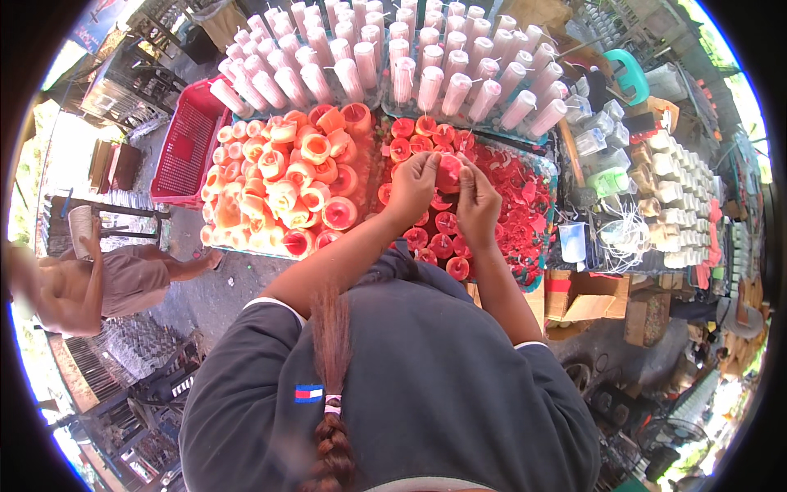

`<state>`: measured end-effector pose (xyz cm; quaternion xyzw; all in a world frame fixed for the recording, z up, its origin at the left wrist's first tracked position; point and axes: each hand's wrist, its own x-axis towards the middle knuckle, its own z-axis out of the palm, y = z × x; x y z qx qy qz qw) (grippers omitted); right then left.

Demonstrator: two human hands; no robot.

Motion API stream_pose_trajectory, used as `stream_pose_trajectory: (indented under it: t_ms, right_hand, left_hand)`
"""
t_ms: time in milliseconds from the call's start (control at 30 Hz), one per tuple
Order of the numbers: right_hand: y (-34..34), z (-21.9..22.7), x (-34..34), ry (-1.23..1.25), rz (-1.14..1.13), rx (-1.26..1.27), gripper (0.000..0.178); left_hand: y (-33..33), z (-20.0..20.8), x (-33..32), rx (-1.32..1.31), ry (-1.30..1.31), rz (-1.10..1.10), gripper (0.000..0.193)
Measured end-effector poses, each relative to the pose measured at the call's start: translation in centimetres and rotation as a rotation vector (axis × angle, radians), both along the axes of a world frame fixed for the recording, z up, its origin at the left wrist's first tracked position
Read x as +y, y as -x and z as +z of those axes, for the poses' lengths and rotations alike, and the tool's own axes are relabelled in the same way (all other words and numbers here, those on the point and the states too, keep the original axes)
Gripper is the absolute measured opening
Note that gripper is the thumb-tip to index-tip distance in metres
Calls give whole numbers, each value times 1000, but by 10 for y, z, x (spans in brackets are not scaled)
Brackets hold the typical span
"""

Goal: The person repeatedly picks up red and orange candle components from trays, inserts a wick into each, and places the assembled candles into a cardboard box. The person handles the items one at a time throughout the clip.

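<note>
The work looks partway done to me, since one red wax piece [449, 170] is up in the hands and not set down yet. Lots of small red candles [446, 222] stand close together below the hands and nearer the body, and some more are just past them. To the right of the hands lies a messy spread of red wax bits [522, 197], which look like scraps. A big heap of orange wax cups [273, 163] is on the left of the hands, and tall pale pink candles [430, 88] stand farther away. I can't tell which of all these are finished, or how many are left. The left hand [412, 188] and right hand [479, 201] are close together, almost closed, with thumbs and fingertips pinching the red wax piece between them. The fingers hide some of it.
</note>
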<state>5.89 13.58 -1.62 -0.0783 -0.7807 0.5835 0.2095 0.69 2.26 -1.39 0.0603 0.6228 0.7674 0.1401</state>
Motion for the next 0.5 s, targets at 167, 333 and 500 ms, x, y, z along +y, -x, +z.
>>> stream_pose_trajectory:
  t_ms: [167,333,500]
  right_hand:
    - [6,-12,-11,-452,-52,261,25]
    - [4,-5,-18,277,6,-97,28]
    - [6,-2,-5,1000,147,-105,40]
  left_hand:
    - [11,-8,0,-429,-361,73,23]
    - [7,-30,-2,-250,-272,131,23]
    - [-8,10,-4,-91,-208,-69,37]
